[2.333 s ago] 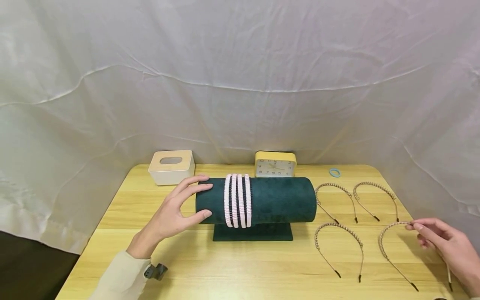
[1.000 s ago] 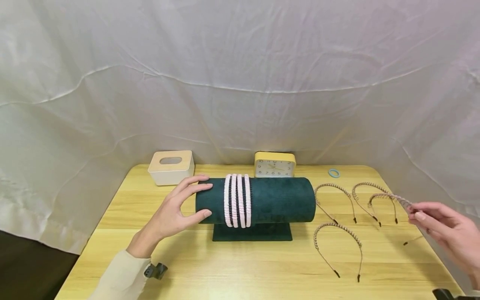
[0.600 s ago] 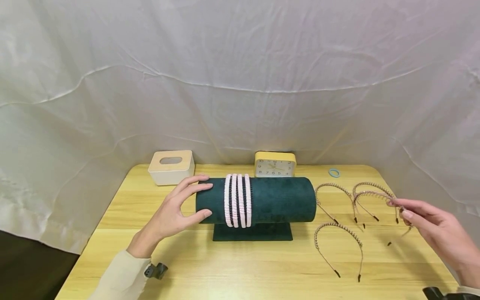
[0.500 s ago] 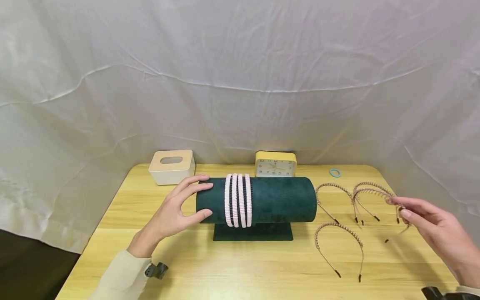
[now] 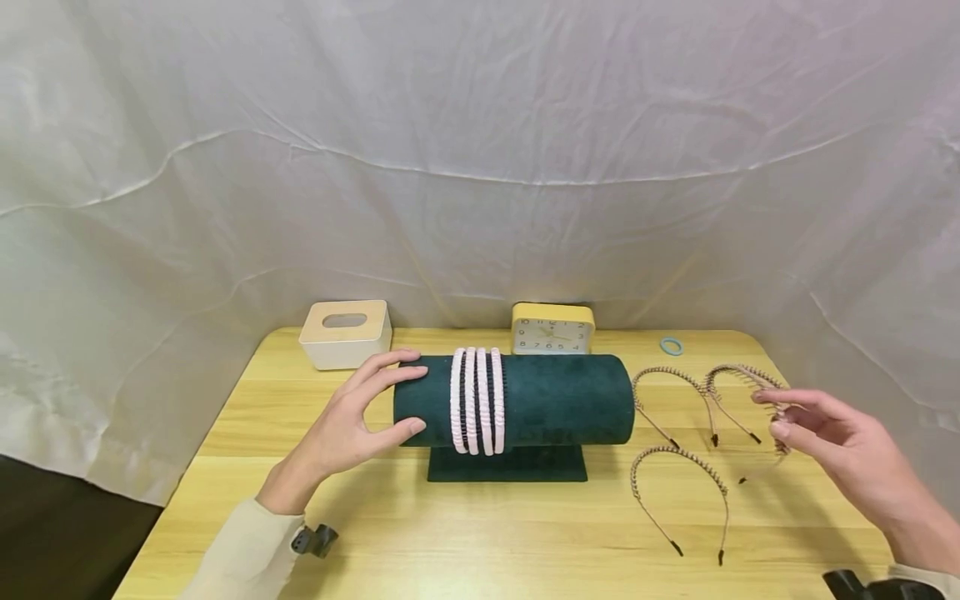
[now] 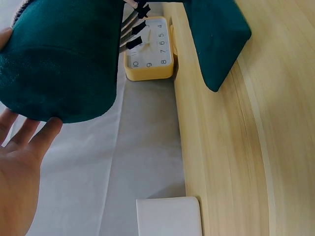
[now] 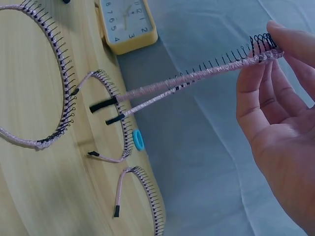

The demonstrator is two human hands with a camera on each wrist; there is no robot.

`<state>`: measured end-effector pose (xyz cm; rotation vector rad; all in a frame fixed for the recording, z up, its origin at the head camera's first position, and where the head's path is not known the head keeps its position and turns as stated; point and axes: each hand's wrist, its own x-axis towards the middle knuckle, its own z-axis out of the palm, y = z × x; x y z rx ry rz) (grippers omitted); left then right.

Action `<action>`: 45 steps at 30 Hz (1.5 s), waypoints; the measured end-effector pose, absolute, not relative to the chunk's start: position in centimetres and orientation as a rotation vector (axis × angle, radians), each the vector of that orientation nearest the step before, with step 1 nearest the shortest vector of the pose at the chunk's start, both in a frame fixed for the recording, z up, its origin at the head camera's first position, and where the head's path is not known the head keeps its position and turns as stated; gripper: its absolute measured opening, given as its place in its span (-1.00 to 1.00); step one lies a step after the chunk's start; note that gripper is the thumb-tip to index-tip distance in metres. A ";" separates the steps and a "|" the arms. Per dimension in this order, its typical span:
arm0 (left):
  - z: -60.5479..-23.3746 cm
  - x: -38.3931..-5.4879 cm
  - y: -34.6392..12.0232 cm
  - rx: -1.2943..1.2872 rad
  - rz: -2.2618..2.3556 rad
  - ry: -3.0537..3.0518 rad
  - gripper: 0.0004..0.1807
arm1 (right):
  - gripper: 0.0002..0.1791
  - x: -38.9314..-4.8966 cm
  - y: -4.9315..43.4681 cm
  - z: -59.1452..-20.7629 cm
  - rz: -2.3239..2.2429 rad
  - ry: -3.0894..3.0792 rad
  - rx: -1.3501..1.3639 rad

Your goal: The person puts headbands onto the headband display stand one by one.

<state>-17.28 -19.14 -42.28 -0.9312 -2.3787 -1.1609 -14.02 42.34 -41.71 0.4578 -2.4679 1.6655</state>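
My left hand (image 5: 337, 429) holds the left end of a dark green velvet display roll (image 5: 566, 400), fingers over its top and thumb on its front. Several pale pink and white headbands (image 5: 482, 400) sit side by side around the roll; their black tips stick out behind it in the left wrist view. At the right, my right hand (image 5: 843, 454) pinches a pink-wrapped headband with black wire teeth (image 7: 211, 71) by its curved middle. It is raised off the table, its two black-tipped ends pointing away from the hand.
Three more headbands lie right of the roll: one at front (image 5: 671, 448), one back left (image 5: 663, 369), one back right (image 5: 731, 367). Along the back edge stand a tissue box (image 5: 341, 335) and a yellow clock (image 5: 552, 312), with a blue ring (image 5: 671, 353) lying at the right.
My right hand has lifted the headband from the table's front right and carried it left and away from me, over the back right headband. My left hand has stayed on the roll.
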 end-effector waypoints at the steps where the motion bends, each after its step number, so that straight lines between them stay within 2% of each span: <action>1: -42.3 -17.3 -19.1 -0.931 -1.162 -2.381 -0.27 | -0.52 -14.1 42.1 -41.6 1.629 -2.495 0.451; 6: -42.2 -17.3 -19.1 -0.922 -1.160 -2.392 -0.27 | -0.52 -14.4 41.1 -41.4 1.488 -2.594 0.481; 21: -42.3 -17.4 -19.2 -0.927 -1.164 -2.380 -0.27 | -0.50 -15.3 37.6 -41.2 1.674 -2.374 0.732; 45: -42.4 -17.3 -19.1 -0.924 -1.165 -2.374 -0.27 | -0.45 -16.0 31.8 -41.5 1.770 -2.215 0.914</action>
